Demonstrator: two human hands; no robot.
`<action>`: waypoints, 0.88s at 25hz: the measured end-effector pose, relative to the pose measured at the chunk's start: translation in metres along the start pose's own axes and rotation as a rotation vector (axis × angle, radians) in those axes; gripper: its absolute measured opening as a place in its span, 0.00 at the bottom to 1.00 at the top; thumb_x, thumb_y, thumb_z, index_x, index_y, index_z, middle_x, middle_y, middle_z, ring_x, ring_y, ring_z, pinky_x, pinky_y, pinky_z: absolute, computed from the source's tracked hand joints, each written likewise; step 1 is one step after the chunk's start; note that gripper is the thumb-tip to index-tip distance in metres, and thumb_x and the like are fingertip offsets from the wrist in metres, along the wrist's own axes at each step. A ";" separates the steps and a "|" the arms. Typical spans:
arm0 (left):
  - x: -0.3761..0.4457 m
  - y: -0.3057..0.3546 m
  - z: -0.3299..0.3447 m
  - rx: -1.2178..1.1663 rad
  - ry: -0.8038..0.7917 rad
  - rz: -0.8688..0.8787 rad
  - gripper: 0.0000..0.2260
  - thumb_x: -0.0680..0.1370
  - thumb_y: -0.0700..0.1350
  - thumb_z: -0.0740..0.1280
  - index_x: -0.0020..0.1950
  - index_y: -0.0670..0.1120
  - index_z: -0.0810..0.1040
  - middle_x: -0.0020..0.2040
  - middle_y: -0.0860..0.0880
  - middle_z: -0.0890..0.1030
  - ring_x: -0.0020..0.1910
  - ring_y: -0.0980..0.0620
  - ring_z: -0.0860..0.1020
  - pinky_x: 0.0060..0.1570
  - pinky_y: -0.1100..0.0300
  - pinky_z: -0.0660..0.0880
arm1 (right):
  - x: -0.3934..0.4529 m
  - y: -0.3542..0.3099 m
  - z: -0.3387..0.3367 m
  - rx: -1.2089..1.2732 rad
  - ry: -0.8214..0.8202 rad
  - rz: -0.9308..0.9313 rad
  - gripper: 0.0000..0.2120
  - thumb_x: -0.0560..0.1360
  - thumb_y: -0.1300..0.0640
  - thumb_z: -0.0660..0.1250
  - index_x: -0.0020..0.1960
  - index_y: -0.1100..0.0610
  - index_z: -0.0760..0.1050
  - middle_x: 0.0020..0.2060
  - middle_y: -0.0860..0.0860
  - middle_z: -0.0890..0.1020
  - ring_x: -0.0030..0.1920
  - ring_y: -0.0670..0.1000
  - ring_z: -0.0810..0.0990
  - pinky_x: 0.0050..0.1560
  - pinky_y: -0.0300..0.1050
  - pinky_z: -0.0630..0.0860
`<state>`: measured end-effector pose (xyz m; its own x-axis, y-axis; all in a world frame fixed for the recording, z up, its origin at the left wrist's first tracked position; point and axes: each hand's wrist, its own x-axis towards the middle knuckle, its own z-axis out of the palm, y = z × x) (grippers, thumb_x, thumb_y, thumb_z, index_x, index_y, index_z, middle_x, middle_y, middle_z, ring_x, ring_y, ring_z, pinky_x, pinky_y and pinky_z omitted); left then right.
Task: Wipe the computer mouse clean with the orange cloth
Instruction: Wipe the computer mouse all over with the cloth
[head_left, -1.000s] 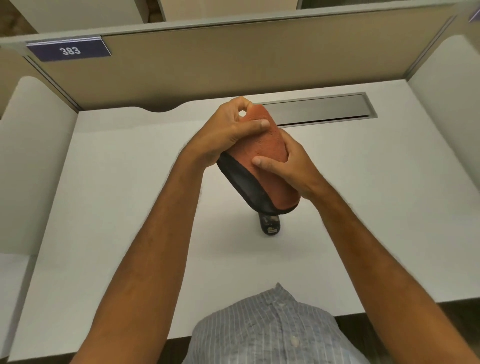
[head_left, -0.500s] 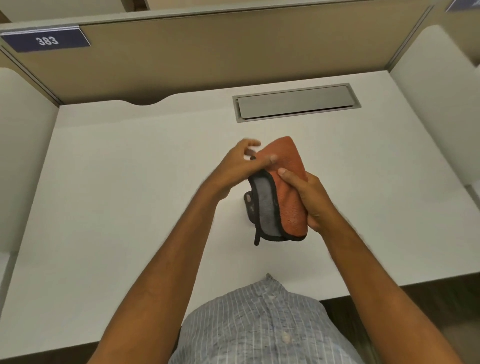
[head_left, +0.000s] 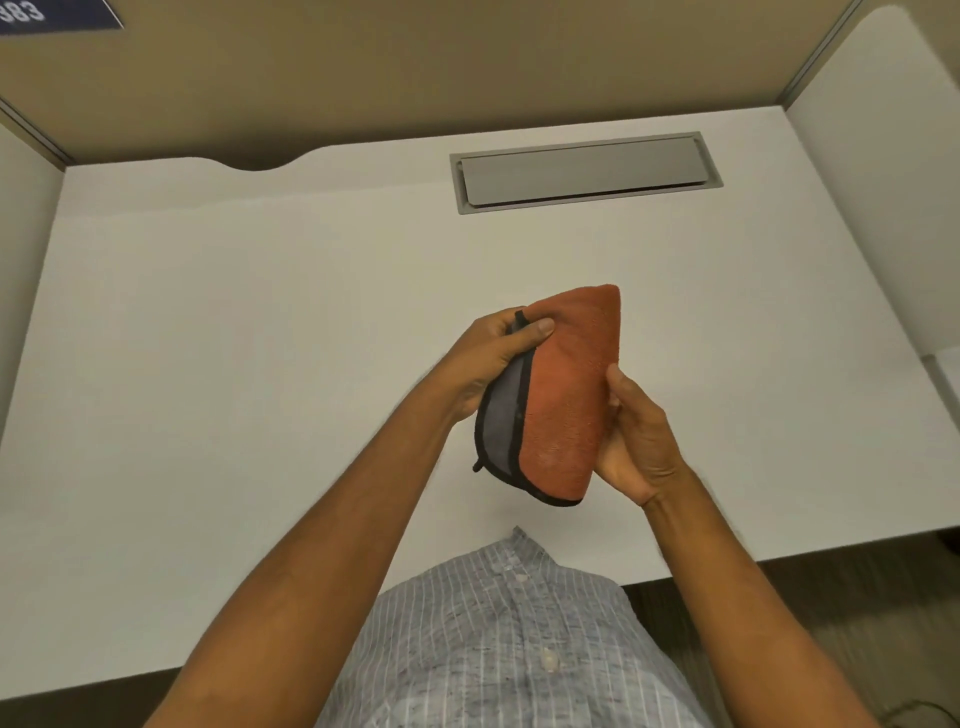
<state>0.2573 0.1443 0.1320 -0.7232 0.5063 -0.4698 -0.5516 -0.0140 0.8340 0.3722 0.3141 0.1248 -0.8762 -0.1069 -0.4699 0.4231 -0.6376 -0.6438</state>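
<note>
The orange cloth (head_left: 569, 384), folded, with a grey underside and black edging, is held up above the white desk (head_left: 260, 364). My left hand (head_left: 491, 358) pinches its upper left edge, thumb on the orange side. My right hand (head_left: 636, 436) grips its right side, fingers behind it and thumb in front. The computer mouse is out of sight, hidden behind the cloth or my hands.
A grey cable hatch (head_left: 584, 174) is set into the desk at the back right. Beige partition walls (head_left: 467, 67) close in the back, and white side panels (head_left: 883, 171) stand to the left and right. My striped shirt (head_left: 514, 639) is at the front edge.
Both hands with the cloth have come down and nearer to me, and the cloth has turned to show more grey underside. The mouse, visible under the cloth before, no longer shows.
</note>
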 end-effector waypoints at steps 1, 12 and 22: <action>0.002 -0.001 -0.002 -0.018 -0.001 -0.009 0.15 0.79 0.51 0.73 0.63 0.46 0.83 0.58 0.45 0.87 0.57 0.45 0.85 0.59 0.52 0.81 | 0.001 0.001 0.001 -0.059 -0.003 -0.003 0.29 0.70 0.41 0.79 0.68 0.49 0.81 0.67 0.54 0.82 0.66 0.57 0.82 0.59 0.55 0.81; 0.020 -0.052 -0.061 0.578 0.369 0.061 0.26 0.76 0.57 0.74 0.73 0.56 0.72 0.71 0.54 0.75 0.65 0.51 0.76 0.57 0.59 0.76 | 0.038 -0.025 -0.002 -1.247 0.240 -0.119 0.26 0.75 0.51 0.66 0.72 0.38 0.70 0.49 0.39 0.82 0.46 0.46 0.83 0.43 0.35 0.75; 0.025 -0.120 -0.077 1.274 0.201 0.082 0.55 0.60 0.71 0.77 0.80 0.51 0.59 0.75 0.48 0.65 0.72 0.44 0.63 0.67 0.45 0.64 | 0.083 0.027 0.017 -1.875 0.286 -0.146 0.38 0.79 0.54 0.69 0.83 0.50 0.55 0.81 0.53 0.60 0.55 0.65 0.82 0.50 0.55 0.79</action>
<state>0.2736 0.0921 -0.0023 -0.8467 0.4033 -0.3469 0.1992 0.8450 0.4963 0.3068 0.2753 0.0790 -0.9472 0.1009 -0.3045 0.2024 0.9244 -0.3234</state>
